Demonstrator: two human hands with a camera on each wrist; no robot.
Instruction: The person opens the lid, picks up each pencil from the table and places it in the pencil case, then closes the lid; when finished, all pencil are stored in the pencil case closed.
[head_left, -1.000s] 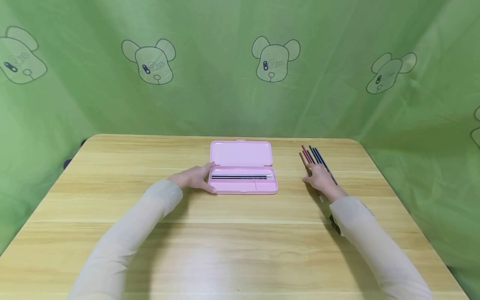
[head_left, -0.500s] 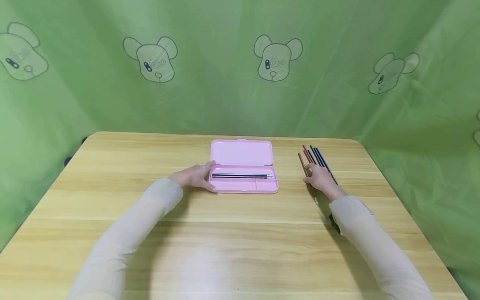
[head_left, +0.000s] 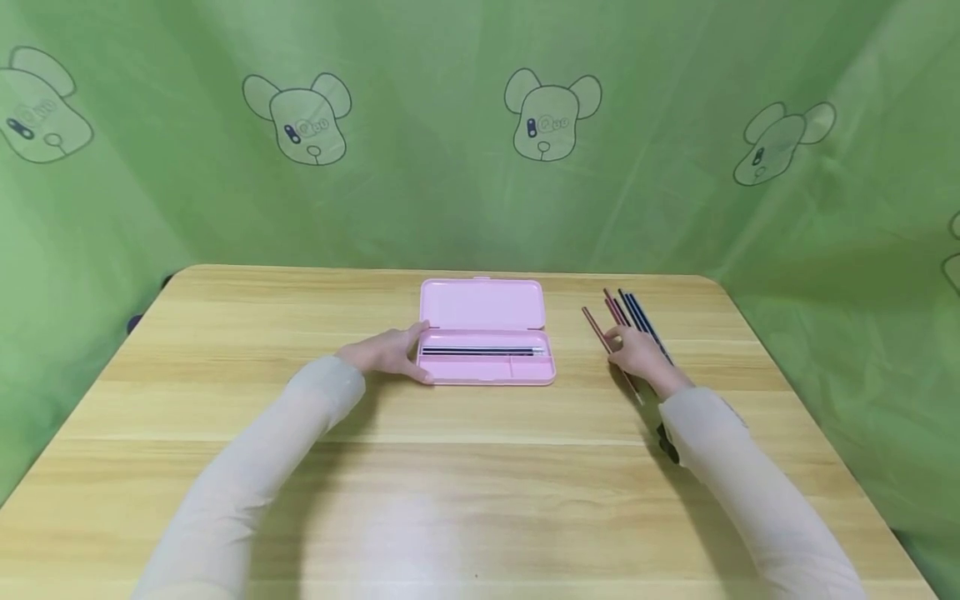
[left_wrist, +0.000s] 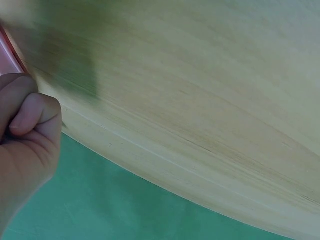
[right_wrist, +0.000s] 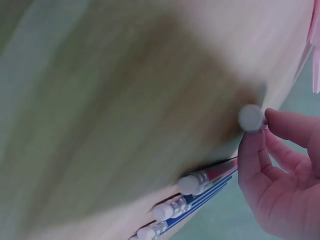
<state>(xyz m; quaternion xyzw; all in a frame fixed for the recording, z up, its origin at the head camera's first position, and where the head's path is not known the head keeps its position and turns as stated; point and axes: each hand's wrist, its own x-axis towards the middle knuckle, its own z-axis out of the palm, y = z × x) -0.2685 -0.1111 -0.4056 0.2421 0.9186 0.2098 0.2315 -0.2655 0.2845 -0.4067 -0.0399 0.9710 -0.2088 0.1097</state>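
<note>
An open pink pencil case lies on the table, its lid folded back. Dark-striped pencils lie in its long rear compartment; the front compartments hold nothing visible. My left hand grips the case's left end, thumb at the front corner and fingers at the hinge side. To the right of the case, my right hand pinches a reddish-brown pencil between thumb and fingers. Its round white eraser faces the right wrist camera. Beside that hand lie several red and blue pencils, partly hidden under it.
The wooden table has its far edge just behind the case and pencils. A green curtain with mouse-head drawings hangs behind and along both sides. A small dark object shows by the right cuff.
The reddish-brown pencil has come away from the other pencils, its far end swinging left in my right hand. My left hand stays on the pencil case.
</note>
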